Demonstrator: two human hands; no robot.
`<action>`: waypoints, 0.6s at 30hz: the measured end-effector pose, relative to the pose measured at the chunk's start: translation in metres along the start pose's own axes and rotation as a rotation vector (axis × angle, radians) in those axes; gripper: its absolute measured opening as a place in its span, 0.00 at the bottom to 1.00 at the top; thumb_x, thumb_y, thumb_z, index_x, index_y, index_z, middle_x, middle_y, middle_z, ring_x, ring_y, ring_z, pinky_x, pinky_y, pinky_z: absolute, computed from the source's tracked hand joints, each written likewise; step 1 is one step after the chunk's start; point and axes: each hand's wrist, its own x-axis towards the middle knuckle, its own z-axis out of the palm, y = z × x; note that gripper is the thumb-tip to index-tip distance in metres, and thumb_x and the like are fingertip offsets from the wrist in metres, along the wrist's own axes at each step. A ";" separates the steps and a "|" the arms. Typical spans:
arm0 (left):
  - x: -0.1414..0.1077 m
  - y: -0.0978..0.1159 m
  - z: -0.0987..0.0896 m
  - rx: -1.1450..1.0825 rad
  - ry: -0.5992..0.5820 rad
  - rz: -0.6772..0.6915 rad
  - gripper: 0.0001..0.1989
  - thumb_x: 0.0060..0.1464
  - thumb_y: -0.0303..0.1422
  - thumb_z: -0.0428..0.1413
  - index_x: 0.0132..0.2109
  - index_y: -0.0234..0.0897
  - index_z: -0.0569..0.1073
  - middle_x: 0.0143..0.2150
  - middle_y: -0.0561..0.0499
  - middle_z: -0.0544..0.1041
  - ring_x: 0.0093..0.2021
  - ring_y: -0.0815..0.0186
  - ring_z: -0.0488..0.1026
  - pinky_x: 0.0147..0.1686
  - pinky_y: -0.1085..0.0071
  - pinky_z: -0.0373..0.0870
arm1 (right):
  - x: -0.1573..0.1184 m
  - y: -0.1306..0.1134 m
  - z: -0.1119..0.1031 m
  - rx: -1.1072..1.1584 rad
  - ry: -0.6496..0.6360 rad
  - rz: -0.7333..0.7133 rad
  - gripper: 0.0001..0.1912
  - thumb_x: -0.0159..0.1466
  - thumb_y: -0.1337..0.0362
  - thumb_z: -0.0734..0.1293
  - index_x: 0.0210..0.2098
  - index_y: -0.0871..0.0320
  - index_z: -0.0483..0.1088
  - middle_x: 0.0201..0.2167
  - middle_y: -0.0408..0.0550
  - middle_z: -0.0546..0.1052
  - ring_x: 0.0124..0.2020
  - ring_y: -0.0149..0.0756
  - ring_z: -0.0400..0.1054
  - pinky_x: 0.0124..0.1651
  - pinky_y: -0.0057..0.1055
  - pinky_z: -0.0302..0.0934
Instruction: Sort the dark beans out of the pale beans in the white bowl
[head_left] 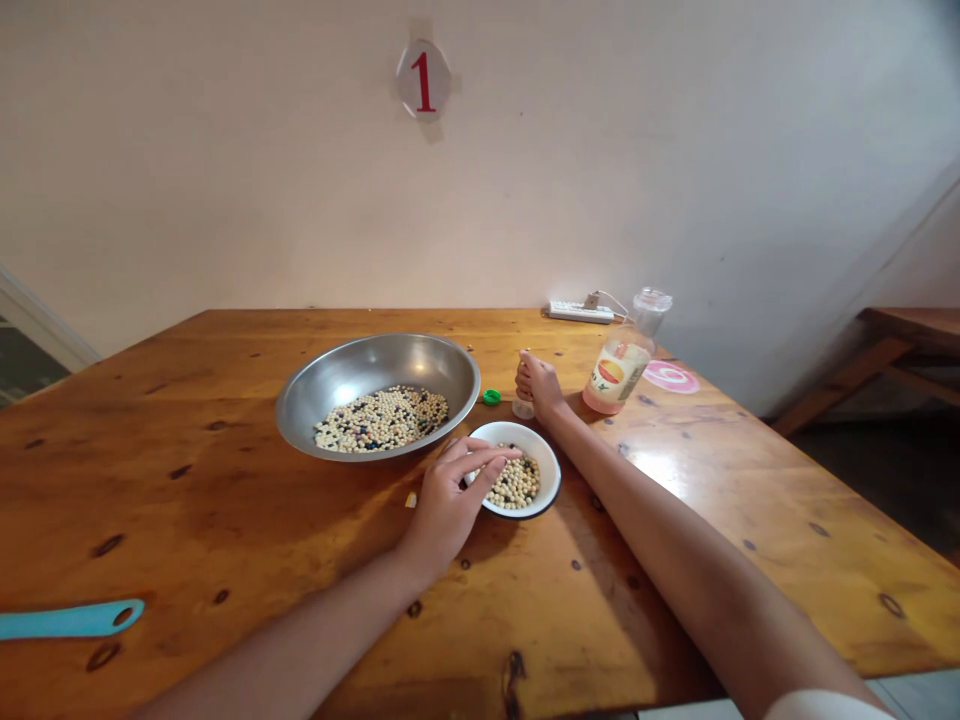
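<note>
left grip (pixel 446 505) half-closed over white bowl (pixel 541 445), right grip (pixel 537 386) around upright small bottle (pixel 523 408)

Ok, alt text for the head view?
The left hand reaches over a small white bowl of pale and dark beans on a wooden table, beside a steel bowl holding more. The right hand grips a small clear bottle.

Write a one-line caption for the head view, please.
Left hand over a white dish of pale and dark beans beside a steel bowl, right hand on a small bottle.
</note>
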 end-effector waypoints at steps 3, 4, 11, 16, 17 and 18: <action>0.000 0.000 0.000 0.001 0.001 0.001 0.11 0.57 0.34 0.53 0.44 0.43 0.78 0.40 0.51 0.74 0.43 0.66 0.69 0.46 0.72 0.62 | -0.002 -0.001 0.001 0.000 -0.002 0.008 0.24 0.61 0.58 0.62 0.15 0.55 0.46 0.07 0.31 0.47 0.08 0.20 0.38 0.08 0.18 0.37; 0.000 0.000 0.000 0.002 0.000 0.001 0.11 0.57 0.34 0.53 0.44 0.43 0.78 0.39 0.51 0.74 0.43 0.66 0.69 0.47 0.72 0.62 | -0.002 -0.002 0.002 0.000 -0.001 0.010 0.24 0.61 0.58 0.62 0.15 0.55 0.46 0.07 0.31 0.47 0.08 0.20 0.38 0.08 0.18 0.37; 0.000 -0.001 0.000 0.012 0.004 -0.004 0.12 0.58 0.35 0.52 0.44 0.43 0.78 0.41 0.50 0.74 0.45 0.64 0.70 0.48 0.70 0.62 | -0.004 -0.003 0.004 0.002 0.008 0.020 0.24 0.60 0.57 0.62 0.15 0.54 0.46 0.07 0.31 0.47 0.07 0.20 0.39 0.08 0.19 0.38; 0.000 0.000 0.001 0.013 0.008 0.003 0.12 0.58 0.35 0.52 0.44 0.43 0.78 0.40 0.50 0.74 0.45 0.64 0.70 0.48 0.70 0.62 | -0.007 -0.005 0.006 0.002 0.022 0.011 0.24 0.60 0.57 0.62 0.15 0.55 0.46 0.07 0.31 0.48 0.08 0.20 0.39 0.08 0.18 0.39; 0.000 0.000 0.000 0.014 0.007 0.003 0.12 0.58 0.35 0.52 0.44 0.43 0.78 0.40 0.50 0.74 0.45 0.64 0.70 0.48 0.69 0.62 | -0.008 -0.005 0.007 0.002 0.026 0.006 0.23 0.60 0.58 0.62 0.15 0.55 0.46 0.07 0.31 0.48 0.08 0.20 0.39 0.08 0.18 0.39; 0.000 0.000 0.000 0.017 0.006 0.003 0.12 0.58 0.35 0.52 0.44 0.43 0.78 0.40 0.50 0.75 0.44 0.64 0.70 0.48 0.69 0.63 | -0.008 -0.006 0.007 0.003 0.030 0.002 0.23 0.60 0.58 0.62 0.15 0.55 0.46 0.07 0.31 0.48 0.08 0.20 0.39 0.09 0.18 0.39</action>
